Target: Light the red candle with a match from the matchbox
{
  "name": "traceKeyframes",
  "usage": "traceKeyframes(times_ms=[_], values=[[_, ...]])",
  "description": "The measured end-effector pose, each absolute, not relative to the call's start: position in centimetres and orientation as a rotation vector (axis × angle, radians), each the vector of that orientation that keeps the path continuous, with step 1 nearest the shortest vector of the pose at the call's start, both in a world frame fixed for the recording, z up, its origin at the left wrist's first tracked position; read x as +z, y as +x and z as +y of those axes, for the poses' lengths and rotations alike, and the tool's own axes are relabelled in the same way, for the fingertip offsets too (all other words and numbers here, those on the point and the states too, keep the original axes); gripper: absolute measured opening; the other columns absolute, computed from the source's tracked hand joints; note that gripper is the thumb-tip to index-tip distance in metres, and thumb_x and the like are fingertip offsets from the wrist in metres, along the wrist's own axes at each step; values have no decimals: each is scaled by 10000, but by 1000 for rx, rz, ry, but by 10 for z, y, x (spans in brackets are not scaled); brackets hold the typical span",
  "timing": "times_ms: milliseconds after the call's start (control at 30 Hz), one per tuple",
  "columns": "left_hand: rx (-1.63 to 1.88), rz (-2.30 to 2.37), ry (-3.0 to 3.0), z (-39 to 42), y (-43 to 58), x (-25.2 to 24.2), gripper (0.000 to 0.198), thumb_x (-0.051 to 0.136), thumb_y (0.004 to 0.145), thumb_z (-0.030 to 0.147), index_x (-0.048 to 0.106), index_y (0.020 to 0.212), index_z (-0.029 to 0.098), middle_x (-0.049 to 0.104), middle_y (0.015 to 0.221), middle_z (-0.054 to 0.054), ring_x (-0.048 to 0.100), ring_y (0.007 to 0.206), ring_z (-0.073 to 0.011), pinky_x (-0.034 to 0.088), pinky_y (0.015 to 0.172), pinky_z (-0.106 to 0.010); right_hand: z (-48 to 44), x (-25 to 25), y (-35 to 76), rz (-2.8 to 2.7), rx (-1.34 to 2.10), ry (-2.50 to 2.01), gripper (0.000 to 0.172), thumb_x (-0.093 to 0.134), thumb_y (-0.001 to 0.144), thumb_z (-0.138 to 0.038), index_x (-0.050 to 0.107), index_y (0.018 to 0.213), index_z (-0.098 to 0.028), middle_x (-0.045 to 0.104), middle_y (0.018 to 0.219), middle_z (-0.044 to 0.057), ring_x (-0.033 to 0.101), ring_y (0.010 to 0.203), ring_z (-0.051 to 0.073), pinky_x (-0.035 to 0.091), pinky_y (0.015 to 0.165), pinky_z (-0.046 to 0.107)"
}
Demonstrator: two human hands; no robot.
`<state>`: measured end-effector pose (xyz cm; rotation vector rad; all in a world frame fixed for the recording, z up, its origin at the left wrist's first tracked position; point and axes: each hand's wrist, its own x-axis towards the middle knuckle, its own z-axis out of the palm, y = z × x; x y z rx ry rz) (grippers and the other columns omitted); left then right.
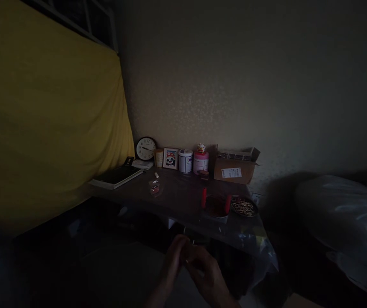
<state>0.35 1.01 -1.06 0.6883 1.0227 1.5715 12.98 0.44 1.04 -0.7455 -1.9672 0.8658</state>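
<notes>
The room is dim. My left hand (173, 261) and my right hand (207, 273) are held together below the front edge of a dark table (177, 201), fingers curled and meeting around something small and pale that I cannot make out. On the table just beyond them stand two red upright pieces (204, 197) by a red dish (217, 207), with a plate of thin sticks (244, 208) to its right.
Along the wall stand a round clock (146, 148), a small panda picture (170, 158), a white jar (185, 161), a pink jar (200, 161) and an open cardboard box (236, 167). A dark flat book (116, 176) lies left. Yellow cloth (42, 119) hangs left; a pale cushion (340, 209) sits right.
</notes>
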Motion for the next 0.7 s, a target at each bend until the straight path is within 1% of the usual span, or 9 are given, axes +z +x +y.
traceKeyframes(times_ms=[133,200,267,400,467,567,700], values=[[1575,1051,722,9,3,-10,176,620,679,371,600,695,197,580,671,19,532,684,-160,387,637,-254,0,5,127,-2092,565,-724,74,507,816,-186,564,843,-225,631,815,59,602,745,183,485,667,281],[1568,1054,769,8,3,-11,168,591,706,365,606,734,200,601,696,16,550,706,-167,395,650,-259,2,4,128,-2104,479,-733,100,482,834,-185,567,868,-224,632,825,65,602,759,187,487,667,282],[1559,1050,825,7,2,-11,181,551,738,368,607,792,204,616,712,14,563,708,-172,403,644,-264,4,4,130,-2085,462,-736,114,465,852,-198,575,875,-222,631,834,63,604,760,181,488,662,272],[1539,1074,897,5,0,-9,215,547,749,375,613,874,212,653,840,-19,589,863,-224,436,707,-296,10,9,136,-1973,612,-815,108,506,853,-277,579,799,-218,631,814,39,610,758,169,485,673,247],[1538,1045,942,3,0,-7,232,551,758,370,619,916,214,659,918,-37,583,936,-244,445,750,-314,12,14,139,-1889,723,-892,155,535,838,-335,570,752,-211,628,778,28,609,720,166,480,639,232],[1531,936,1002,1,1,-6,266,555,776,352,615,990,206,662,990,-59,580,982,-253,439,814,-342,16,18,143,-1782,847,-957,218,552,819,-394,576,727,-197,621,742,22,602,688,164,464,611,224],[1466,920,1065,1,0,-3,312,609,750,336,619,1028,195,669,1028,-81,576,1012,-267,423,864,-364,22,15,146,-1632,1037,-933,244,616,767,-422,596,732,-182,633,731,22,600,709,175,460,637,238]])
